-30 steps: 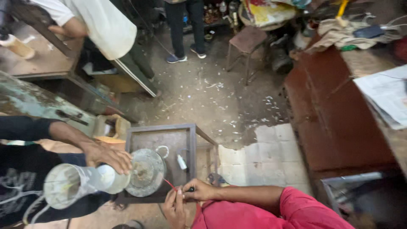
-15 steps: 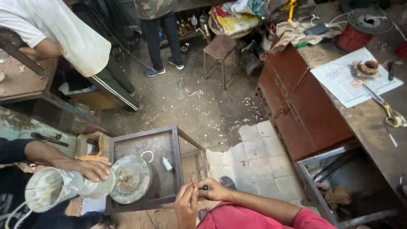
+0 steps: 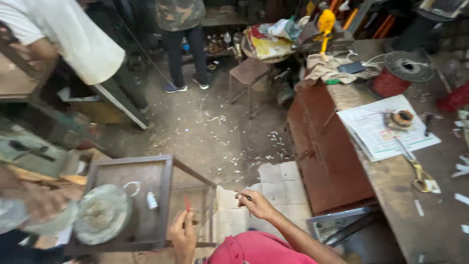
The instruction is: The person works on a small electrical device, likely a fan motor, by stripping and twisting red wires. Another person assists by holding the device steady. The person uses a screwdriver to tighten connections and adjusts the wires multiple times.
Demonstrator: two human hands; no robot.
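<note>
A thin red stick [image 3: 187, 202] is pinched upright between the fingertips of the left hand [image 3: 183, 234], just over the near right edge of a small metal-framed stool surface [image 3: 128, 177]. The right hand [image 3: 255, 204] is held apart to the right, over pale floor tiles [image 3: 276, 188], its grip pressed together on a small dark object [image 3: 248, 198] that is too small to identify, possibly a cap or a bit of tool. On the stool surface a round, dusty metal disc [image 3: 101, 220] is seen, with a small white bottle [image 3: 152, 200] just to its right and a loop of white wire [image 3: 131, 187] near its upper edge. At the left edge another person's hand [image 3: 41, 203], blurred, is laid against a pale cylindrical part [image 3: 29, 220] that touches the disc. A red sleeve [image 3: 254, 249] is visible at the bottom of the view. To the right a reddish-brown metal cabinet [image 3: 325, 146] is noted, and beyond it a worn workbench surface [image 3: 425, 210] carrying a printed paper sheet [image 3: 376, 132], a small coil [image 3: 403, 118] on the sheet and scissors [image 3: 415, 168] near it. The concrete floor [image 3: 205, 127] beyond is littered with white scraps; a small stool [image 3: 249, 72] and two standing people are seen at the far side.
</note>
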